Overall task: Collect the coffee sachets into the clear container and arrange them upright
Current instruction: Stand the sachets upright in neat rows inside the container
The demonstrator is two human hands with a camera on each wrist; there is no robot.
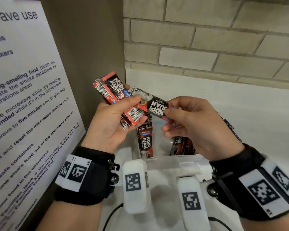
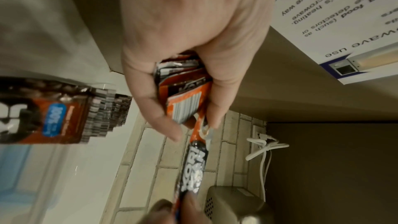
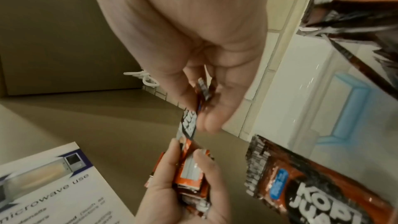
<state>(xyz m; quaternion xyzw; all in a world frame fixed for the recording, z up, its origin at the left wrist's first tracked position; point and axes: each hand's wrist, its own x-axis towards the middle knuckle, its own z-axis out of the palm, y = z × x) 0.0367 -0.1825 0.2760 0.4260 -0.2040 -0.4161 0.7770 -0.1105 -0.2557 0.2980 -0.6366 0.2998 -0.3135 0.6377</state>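
Note:
My left hand (image 1: 122, 112) grips a fanned bundle of red and black coffee sachets (image 1: 112, 90), seen edge-on in the left wrist view as the bundle (image 2: 183, 91). One more sachet (image 1: 155, 106) lies crosswise between both hands: my left thumb presses one end and my right hand (image 1: 172, 117) pinches the other end (image 3: 202, 91). Below the hands stands the clear container (image 1: 173, 160), with several sachets (image 1: 145, 142) upright inside it. In the right wrist view those sachets (image 3: 305, 186) show through the clear wall.
A brown cabinet side (image 1: 90, 47) carrying a white microwave notice (image 1: 23, 97) stands close on the left. A pale brick wall (image 1: 215, 39) rises behind the white counter (image 1: 240, 105). A white coiled cable (image 2: 264, 146) hangs by the wall.

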